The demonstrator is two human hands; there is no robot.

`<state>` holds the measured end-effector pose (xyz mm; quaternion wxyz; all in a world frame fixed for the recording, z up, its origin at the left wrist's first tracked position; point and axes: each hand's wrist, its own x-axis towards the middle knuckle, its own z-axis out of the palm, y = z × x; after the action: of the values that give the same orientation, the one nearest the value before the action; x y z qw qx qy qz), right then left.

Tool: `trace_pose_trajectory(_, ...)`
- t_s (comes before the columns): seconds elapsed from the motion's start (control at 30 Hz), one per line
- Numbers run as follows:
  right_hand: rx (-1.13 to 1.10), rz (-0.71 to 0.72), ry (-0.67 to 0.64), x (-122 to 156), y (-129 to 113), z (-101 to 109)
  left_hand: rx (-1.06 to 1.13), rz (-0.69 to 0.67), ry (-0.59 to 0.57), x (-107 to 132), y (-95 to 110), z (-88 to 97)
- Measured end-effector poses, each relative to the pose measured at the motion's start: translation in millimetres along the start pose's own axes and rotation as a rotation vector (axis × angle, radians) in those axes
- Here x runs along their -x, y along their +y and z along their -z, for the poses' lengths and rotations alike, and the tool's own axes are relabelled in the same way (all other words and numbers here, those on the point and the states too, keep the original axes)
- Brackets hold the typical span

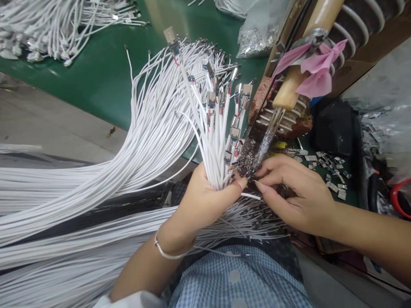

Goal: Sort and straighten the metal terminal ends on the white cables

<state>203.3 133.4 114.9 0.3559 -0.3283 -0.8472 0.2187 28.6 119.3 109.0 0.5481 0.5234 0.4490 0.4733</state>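
- Well, here the fine work was at the join: a small dark-and-metal cable end [248, 174] sat right under the lower end of the wooden-handled soldering iron [290, 90], which slanted down from the upper right of the frame with a strip of pink cloth [317, 72] tied round it.
- The step in hand looked like soldering that end; whether iron and joint actually touched was too small to tell.
- The next move seemed to call for a steady hold on the end, with fingertips kept clear of the heat.
- Left hand [202, 199], centre frame: wrapped firmly around a fanned bundle of white cables with silver plugs [218, 156], thumb reaching towards the joint.
- Right hand [298, 196], right of centre: thumb and forefinger nearly together, just beside the cable end; a pinch or mere closeness, I couldn't tell.
- So the cable end lay between both hands' fingertips, while the bundle rose above the left fist.
- Loose silver connector pieces [342, 194] lay scattered at middle right, beyond the right hand.
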Motion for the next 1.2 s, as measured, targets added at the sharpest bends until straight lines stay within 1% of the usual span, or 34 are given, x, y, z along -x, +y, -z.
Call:
trace_pose_trajectory(0.2,-0.01,-0.008,-0.026,2,1,-1,-0.017,0.017,-0.013,0,-1,0.7)
trace_pose_trajectory(0.43,-0.041,-0.017,-0.062,6,2,-2,-0.023,0.073,-0.009,6,-6,1.8)
trace_pose_trajectory(0.53,-0.035,-0.016,-0.07,7,3,-2,-0.03,0.072,-0.024,7,-7,3.1)
trace_pose_trajectory(0.7,0.01,0.0,-0.068,14,1,-2,-0.039,0.056,-0.004,5,-7,4.4)
trace_pose_trajectory(0.9,0.091,-0.026,-0.119,23,-7,0,-0.042,0.071,0.023,2,-4,4.4)
trace_pose_trajectory(1.1,0.116,-0.053,-0.151,23,-11,5,-0.041,0.092,0.034,-1,-2,4.0)
trace_pose_trajectory(1.2,0.146,-0.052,-0.142,21,-12,7,-0.056,0.093,0.032,-2,-3,3.4)
